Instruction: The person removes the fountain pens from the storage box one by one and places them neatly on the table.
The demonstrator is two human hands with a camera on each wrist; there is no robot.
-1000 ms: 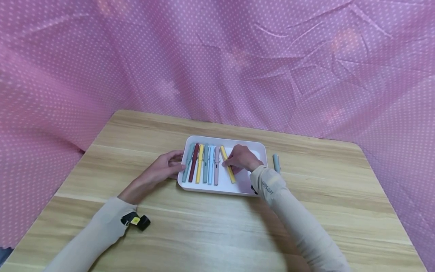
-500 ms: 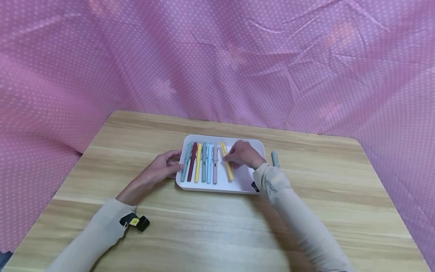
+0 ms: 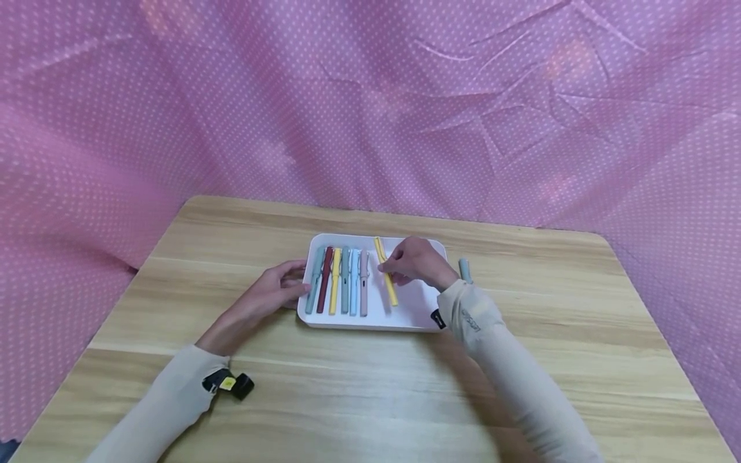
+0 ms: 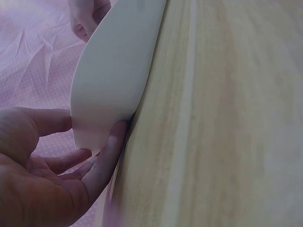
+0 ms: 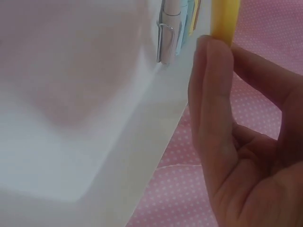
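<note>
Slim yellow pen point(image 3: 386, 271) — pinched by right hand point(image 3: 415, 260); left hand point(image 3: 278, 289) lies relaxed on smooth white tray point(image 3: 413, 312).

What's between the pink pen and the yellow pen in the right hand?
Nothing: in the head view only a bare strip of white tray floor separates the pink pen from the yellow pen that the right hand pinches.

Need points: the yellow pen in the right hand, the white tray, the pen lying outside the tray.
yellow pen point(image 3: 390, 291), head view, lower barrel below the fingers
white tray point(image 3: 370, 323), head view, near rim
grey-blue pen point(image 3: 464, 267), head view, top end showing on the table right of the tray
</note>
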